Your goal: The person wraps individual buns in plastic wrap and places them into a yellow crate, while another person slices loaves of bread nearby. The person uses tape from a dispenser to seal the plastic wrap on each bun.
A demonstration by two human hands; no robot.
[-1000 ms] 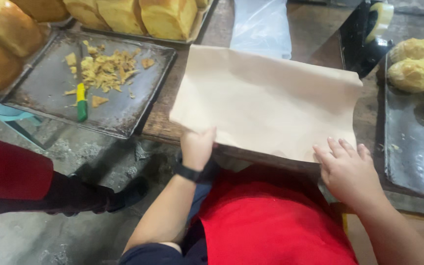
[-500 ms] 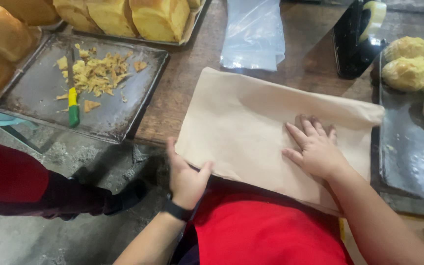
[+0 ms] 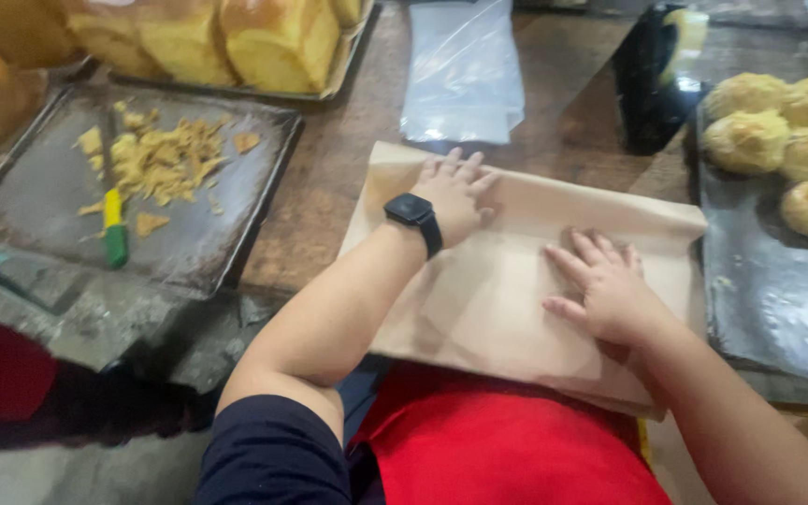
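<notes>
A folded sheet of brown paper (image 3: 502, 299) lies on the wooden table in front of me, its near edge hanging over the table's front. My left hand (image 3: 455, 192), with a black watch on the wrist, presses flat on the paper's far left fold. My right hand (image 3: 605, 285) lies flat with fingers spread on the paper's right half. Neither hand grips anything.
A dark tray (image 3: 39, 210) at the left holds bread crumbs and a green and yellow tool (image 3: 112, 224). Bread loaves (image 3: 273, 37) sit on a tray behind it. Clear plastic bags (image 3: 465, 70) lie beyond the paper. A tray (image 3: 769, 299) with round buns (image 3: 783, 131) is at right.
The paper has been folded over towards me. My left hand moved from the near edge up to the far fold; my right hand slid a little rightward on the paper.
</notes>
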